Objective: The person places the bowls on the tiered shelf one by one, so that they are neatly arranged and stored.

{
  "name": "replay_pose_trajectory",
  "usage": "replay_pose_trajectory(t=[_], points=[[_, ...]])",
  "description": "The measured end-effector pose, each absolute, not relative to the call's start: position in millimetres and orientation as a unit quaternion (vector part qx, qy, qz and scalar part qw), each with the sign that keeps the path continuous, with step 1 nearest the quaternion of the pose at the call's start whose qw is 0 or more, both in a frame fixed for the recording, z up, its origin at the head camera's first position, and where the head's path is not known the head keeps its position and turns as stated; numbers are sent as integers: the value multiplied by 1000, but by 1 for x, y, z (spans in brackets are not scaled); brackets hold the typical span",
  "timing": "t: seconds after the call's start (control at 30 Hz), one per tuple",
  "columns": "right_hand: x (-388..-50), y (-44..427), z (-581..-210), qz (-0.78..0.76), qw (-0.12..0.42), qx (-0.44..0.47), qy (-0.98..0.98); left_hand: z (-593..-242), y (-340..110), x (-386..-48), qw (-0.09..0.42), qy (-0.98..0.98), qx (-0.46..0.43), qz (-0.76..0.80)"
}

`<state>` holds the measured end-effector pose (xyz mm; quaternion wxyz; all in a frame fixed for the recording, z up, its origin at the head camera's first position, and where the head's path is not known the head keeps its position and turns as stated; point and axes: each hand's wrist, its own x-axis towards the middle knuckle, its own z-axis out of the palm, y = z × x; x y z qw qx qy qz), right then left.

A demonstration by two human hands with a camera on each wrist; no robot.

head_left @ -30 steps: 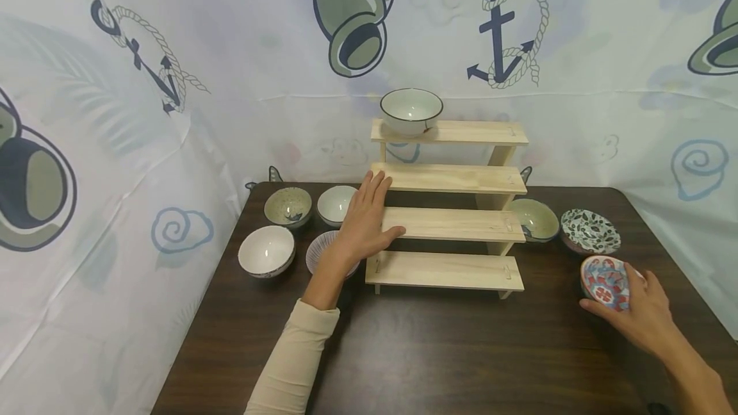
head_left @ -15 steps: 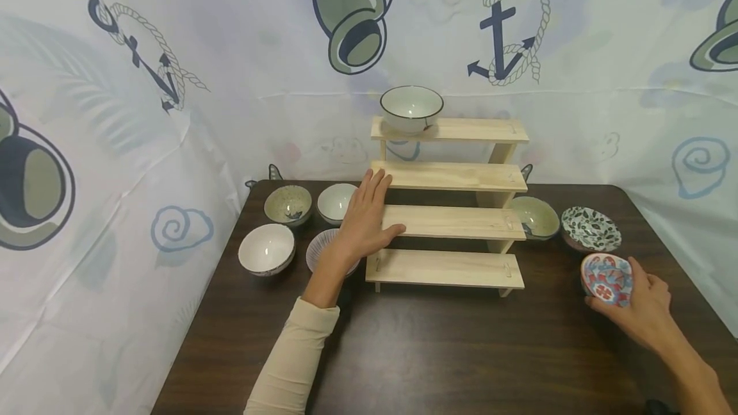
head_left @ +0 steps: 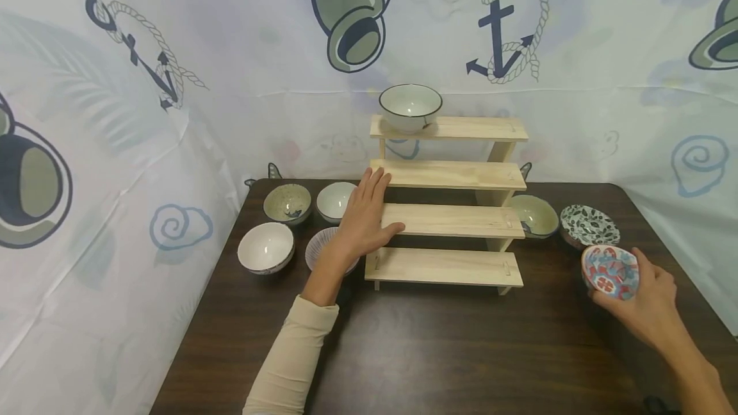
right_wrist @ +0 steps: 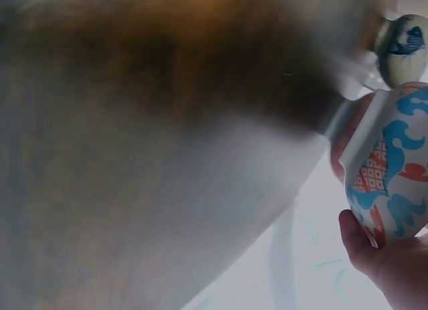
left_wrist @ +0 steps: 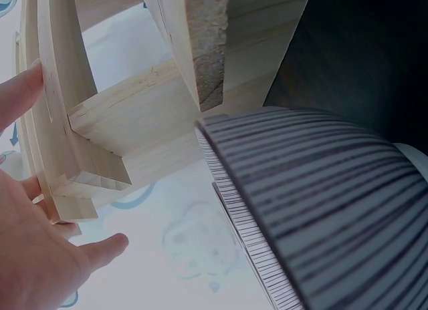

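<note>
My right hand grips a red, blue and white patterned bowl at the table's right side, thumb on its near side; the right wrist view shows the thumb against the patterned bowl. My left hand rests with straight, spread fingers on the left edge of a four-step wooden rack. In the left wrist view, the left hand touches the rack, with a striped bowl close by. A white dark-rimmed bowl stands on the top step.
Left of the rack are a speckled bowl, two white bowls and the striped bowl, partly behind my left arm. On the right stand a green bowl and a leaf-patterned bowl. A printed cloth hangs behind the table.
My right hand has raised the patterned bowl slightly, and it now overlaps the near edge of the leaf-patterned bowl in view. The left hand stays on the rack.
</note>
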<state>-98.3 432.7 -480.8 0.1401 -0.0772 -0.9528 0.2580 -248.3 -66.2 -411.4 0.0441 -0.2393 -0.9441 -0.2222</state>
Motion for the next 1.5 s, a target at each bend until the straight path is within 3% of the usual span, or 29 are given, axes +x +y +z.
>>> replay_pose_trajectory(t=[1.13,1.37,1.5], points=[[-108,394,-398,265,210,-32,-941,-413,-68,-251,48,-940,-247,-231],[-110,385,-384,263,188,-33,-946,-412,-68,-249,50,-937,-254,-235],[-112,380,-378,265,208,-20,-941,-411,-68,-249,50,-936,-257,-237]])
